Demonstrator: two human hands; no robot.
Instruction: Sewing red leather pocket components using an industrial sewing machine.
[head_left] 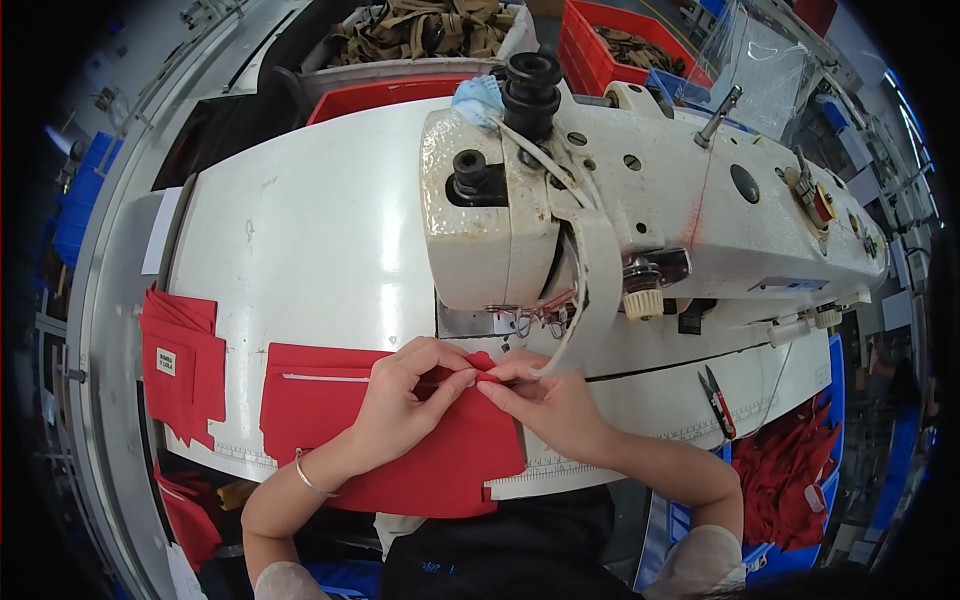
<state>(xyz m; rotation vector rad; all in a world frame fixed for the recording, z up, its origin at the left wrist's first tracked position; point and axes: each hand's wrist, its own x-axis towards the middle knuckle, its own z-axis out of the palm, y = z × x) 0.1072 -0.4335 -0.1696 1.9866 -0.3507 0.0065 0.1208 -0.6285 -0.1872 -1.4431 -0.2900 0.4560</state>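
Pinching the folded edge of the flat red fabric panel (400, 440), the left hand (405, 400) and right hand (545, 400) meet fingertip to fingertip, each grip pressed together on cloth, just before the white sewing machine (620, 210); the panel's long axis runs left-right across the white desk (300, 260).

A large white industrial sewing machine (650, 190) is sitting across the middle of a white worktable (300, 250). Two black knobs (531, 85) are standing on top of the machine, with a crumpled light blue cloth (478, 98) lying just to their left. Small black thread snips (717, 400) are lying on the table below the machine's right end. A red bin of red fabric pieces (795, 480) is sitting further below and right of the machine. Above the machine, a grey crate of tan straps (420, 30) and a red crate (610, 45) are standing side by side. Far left of the machine, a labelled red fabric piece (180, 365) is hanging over the table edge.
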